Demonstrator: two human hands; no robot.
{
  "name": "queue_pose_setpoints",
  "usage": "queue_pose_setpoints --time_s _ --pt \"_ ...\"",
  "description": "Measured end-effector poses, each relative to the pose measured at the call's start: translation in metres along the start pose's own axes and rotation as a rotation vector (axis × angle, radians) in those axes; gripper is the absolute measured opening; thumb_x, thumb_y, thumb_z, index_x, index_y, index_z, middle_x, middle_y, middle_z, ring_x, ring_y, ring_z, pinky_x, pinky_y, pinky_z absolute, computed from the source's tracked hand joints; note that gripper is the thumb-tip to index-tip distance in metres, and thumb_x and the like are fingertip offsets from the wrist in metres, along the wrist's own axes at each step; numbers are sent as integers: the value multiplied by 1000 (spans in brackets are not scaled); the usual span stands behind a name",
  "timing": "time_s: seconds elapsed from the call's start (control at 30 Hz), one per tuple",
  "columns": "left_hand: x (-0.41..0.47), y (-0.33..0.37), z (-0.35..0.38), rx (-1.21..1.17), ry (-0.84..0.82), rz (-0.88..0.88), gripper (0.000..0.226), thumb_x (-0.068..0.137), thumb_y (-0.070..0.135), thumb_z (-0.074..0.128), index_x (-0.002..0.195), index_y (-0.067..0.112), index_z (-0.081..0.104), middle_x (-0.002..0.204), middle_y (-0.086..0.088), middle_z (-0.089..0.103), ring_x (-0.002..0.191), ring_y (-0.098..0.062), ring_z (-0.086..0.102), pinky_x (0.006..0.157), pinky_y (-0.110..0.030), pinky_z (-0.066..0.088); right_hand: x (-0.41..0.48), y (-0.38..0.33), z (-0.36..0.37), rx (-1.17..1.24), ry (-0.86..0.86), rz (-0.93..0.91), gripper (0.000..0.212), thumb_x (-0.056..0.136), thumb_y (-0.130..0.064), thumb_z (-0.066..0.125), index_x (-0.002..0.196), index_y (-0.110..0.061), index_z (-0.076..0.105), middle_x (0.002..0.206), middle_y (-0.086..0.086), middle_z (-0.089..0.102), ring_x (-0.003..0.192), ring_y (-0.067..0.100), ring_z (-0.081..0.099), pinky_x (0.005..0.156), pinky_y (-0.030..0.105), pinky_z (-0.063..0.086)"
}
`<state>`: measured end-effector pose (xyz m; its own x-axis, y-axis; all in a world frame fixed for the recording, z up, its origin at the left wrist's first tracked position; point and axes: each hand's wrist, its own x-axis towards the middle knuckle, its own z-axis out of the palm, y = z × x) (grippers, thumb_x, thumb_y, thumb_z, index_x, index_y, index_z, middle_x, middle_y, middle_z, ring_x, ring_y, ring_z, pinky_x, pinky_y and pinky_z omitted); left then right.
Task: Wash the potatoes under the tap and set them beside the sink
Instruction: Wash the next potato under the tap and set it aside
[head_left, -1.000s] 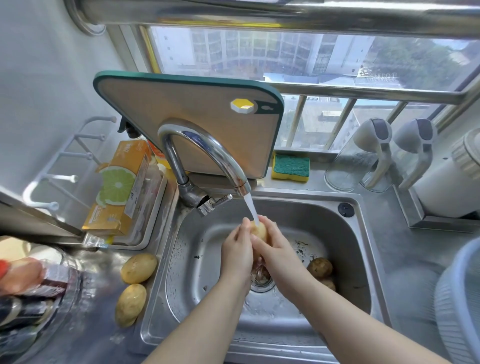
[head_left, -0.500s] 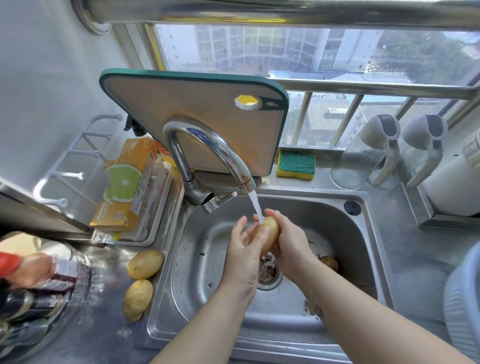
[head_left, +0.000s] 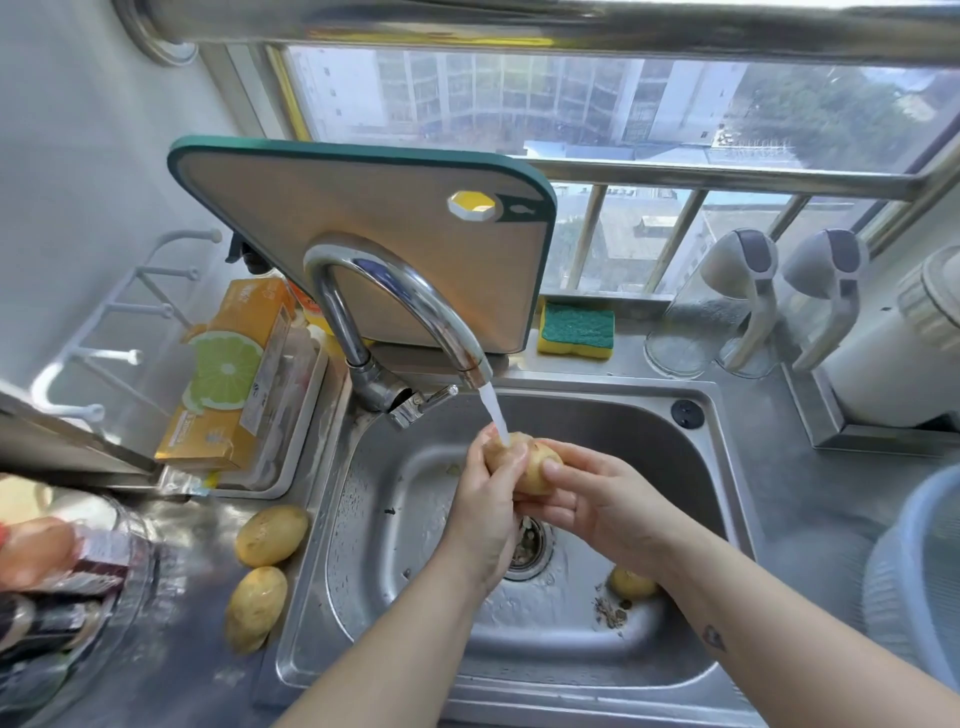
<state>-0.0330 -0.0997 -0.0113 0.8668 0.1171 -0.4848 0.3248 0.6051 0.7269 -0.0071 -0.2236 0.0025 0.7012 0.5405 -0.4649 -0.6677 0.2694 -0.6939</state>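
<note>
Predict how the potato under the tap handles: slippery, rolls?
Likely slippery: the stream runs onto the potato, and both the left hand and right hand hold it. Probably rigid: no dent shows in their grip. Its oval shape may roll, though the two potatoes beside the sink lie flat.

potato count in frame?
4 potatoes: one held under the tap, two on the counter left of the sink, one in the sink beside the right forearm; others may be hidden.
</note>
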Motion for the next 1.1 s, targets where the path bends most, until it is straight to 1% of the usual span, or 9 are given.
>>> queue_pose_setpoints --time_s 0.2,0.3,0.4,0.53,0.63,0.73,0.83,0.97,1.1 --pt "6 3 5 -132 248 -82 26 100 25 40 103 12 61 92 -8 65 75 -18 63 63 -31 54 -3 6 10 -471 111 -93 51 80 -1 69 126 -19 56 126 8 60 105 20 66 93 39 53" --pt "6 11 2 -180 236 -145 34 102 29 34 112 10 61 98 -13 66 80 -24 64 69 -36 54 -2 8 13 -545 118 -95 56 74 -12 72 127 -25 57 120 2 65 105 15 66 96 37 51" --pt "0 10 0 -133 124 -130 42 102 24 35 142 11 37 129 -19 54 105 -26 59 87 -37 51 2 4 16 -240 65 -29 39 86 3 61 123 -10 58 110 9 69 99 16 67 80 25 55" --pt "-11 7 -5 -8 3 -69 62 100 11 38 151 24 6 127 -9 51 110 -23 57 89 -35 49 1 2 20 -306 76 -43 28 86 1 62 111 -12 64 102 10 72 94 19 69 79 26 57" --pt "-9 10 -10 -56 48 -87 52 99 12 43 146 19 24 121 -13 57 105 -27 61 84 -38 52 1 3 24 -706 160 -154 34 80 -8 73 104 -31 66 97 -2 72 90 9 68 84 26 56" --pt "-2 12 -5 -41 158 -123 35 98 23 47 131 11 47 111 -16 65 98 -31 65 82 -43 53 1 5 27 -979 223 -230 49 75 -21 78 120 -29 62 105 -8 70 92 7 68 88 30 55" --pt "1 14 0 -88 144 -158 38 100 31 39 123 4 53 96 -14 70 87 -28 68 82 -43 54 2 4 26 -992 286 -237 60 72 -25 80 128 -23 58 114 -9 67 96 5 66 91 30 53" --pt "-4 18 -8 -183 -44 -193 51 100 14 40 148 14 23 132 -22 52 110 -32 60 95 -47 48 1 -2 16 -695 249 -131 60 73 -13 79 129 -11 57 111 3 70 99 16 68 91 40 54" --pt "-8 19 -15 -85 -137 -161 56 95 3 46 146 14 27 129 -18 55 104 -27 62 92 -45 50 -1 -3 16 -740 189 -142 57 73 -12 79 127 -16 60 107 3 72 98 17 69 90 39 55"
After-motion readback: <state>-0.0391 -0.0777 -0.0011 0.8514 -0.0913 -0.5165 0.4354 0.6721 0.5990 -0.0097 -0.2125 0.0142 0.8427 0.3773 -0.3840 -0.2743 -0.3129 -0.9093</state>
